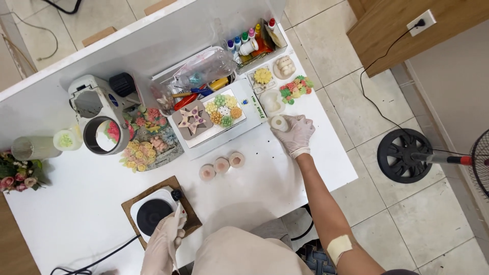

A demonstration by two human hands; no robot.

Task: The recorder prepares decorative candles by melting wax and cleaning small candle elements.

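My right hand (296, 133), in a pale glove, reaches to the right side of the white table (265, 188) and grips a small round white piece (278, 122) next to a white mould (271, 102). My left hand (164, 243), also gloved, rests at the near edge against a small white hotplate (153, 213) with a black disc, which stands on a brown board (187, 203). Its fingers touch the hotplate's front corner near a black knob; I cannot tell if they grip anything. Three round pinkish pieces (221, 165) lie in a row between my hands.
A white scale (224, 125) carries flower-shaped pieces and a star mould (192, 120). Colour bottles in a tray (252, 43) stand at the back. A magnifier lamp (102, 119) and piled flowers (145, 145) sit left. A fan base (405, 155) stands on the tiled floor right.
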